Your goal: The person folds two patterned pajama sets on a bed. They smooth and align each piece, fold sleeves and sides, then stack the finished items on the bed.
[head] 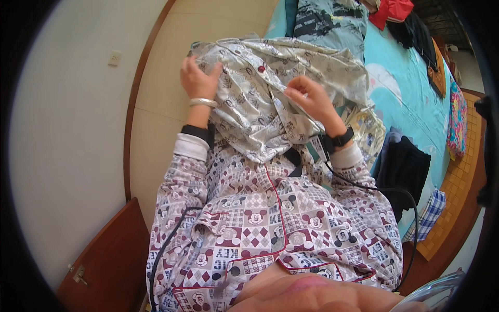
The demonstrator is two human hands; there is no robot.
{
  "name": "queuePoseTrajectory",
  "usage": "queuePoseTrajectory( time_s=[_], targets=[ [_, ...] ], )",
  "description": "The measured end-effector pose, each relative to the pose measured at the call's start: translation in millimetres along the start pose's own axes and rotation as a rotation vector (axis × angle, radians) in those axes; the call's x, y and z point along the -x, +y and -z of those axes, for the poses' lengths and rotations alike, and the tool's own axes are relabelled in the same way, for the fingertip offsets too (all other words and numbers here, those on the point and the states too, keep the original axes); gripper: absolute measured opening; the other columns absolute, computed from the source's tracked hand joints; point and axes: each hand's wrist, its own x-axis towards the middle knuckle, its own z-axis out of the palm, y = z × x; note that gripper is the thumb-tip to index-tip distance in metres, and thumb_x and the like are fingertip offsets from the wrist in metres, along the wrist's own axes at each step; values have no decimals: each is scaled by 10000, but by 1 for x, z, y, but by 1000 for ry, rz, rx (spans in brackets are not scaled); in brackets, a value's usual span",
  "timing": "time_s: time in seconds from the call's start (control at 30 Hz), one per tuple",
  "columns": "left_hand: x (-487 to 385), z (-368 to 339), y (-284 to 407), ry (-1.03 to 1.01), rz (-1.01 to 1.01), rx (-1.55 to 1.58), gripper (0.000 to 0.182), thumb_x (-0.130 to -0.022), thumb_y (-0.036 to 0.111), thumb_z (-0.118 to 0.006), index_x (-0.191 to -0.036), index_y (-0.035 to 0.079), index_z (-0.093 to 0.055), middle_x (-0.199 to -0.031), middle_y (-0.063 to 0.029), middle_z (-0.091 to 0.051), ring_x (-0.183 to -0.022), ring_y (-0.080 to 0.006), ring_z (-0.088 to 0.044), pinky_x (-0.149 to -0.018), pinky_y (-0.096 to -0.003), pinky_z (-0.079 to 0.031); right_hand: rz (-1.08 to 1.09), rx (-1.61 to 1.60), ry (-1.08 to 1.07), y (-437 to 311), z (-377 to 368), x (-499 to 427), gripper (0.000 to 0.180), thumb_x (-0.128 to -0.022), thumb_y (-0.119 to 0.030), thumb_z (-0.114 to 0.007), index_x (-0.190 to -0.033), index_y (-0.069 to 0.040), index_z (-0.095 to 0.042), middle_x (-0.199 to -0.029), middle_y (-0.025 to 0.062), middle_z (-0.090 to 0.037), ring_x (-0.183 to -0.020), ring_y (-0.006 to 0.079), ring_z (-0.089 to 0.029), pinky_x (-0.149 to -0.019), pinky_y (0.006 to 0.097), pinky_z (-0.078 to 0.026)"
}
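A light grey printed garment [249, 97] with a dark red button [261, 69] lies spread and creased across my front, its lower end against my body. My left hand [199, 78], with a silver bangle at the wrist, is at the garment's far left edge. Its thumb and fingers are apart, touching the cloth. Curled fingers and thumb of my right hand [310, 97] pinch the cloth near the middle strip below the button. Exactly how much fabric is between them is hidden. A black band [343, 137] circles my right wrist.
On the right, a turquoise bed [413, 113] bears folded black trousers [405, 167], a blue checked cloth [427, 214], a floral bundle [457, 117] and a grey printed garment [331, 23]. A black cable [409, 195] runs along my right arm. A brown wooden panel [113, 249] stands lower left.
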Motion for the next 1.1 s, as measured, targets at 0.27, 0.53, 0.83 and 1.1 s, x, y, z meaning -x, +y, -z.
queuePoseTrajectory(
  time_s=[0.27,0.53,0.83,1.1],
  targets=[
    [10,2,-20,-207,391,251,641,-873,453,-721,-1281,-13,-557,-1211,-229,-621,-1124,-390,-607,-970,-433,-489,14,255,-34,-38,-17,70,293,-833,-287,-813,-967,-71,-667,-870,77,-643,-772,269,-661,-654,362,-527],
    [24,46,96,-663,-309,545,118,-876,213,-662,-906,113,-719,-908,-84,-696,-904,-317,-664,-735,-429,-541,230,683,275,-1,-13,19,258,-783,-208,-763,-977,-72,-659,-874,73,-625,-880,313,-638,-745,421,-524],
    [48,60,138,-1013,-699,740,411,-906,369,-694,-1109,13,-668,-1062,-158,-681,-1015,-362,-641,-868,-420,-526,145,749,307,12,25,1,160,-816,-171,-710,-943,-96,-648,-867,103,-648,-833,350,-652,-720,457,-527],
    [58,80,150,-908,-834,471,693,-795,619,-710,-1115,9,-638,-1021,-133,-641,-997,-324,-625,-854,-417,-485,-166,631,-27,-42,14,84,461,-842,-490,-745,-767,-53,-619,-665,120,-623,-614,315,-640,-560,402,-478]
  ],
)
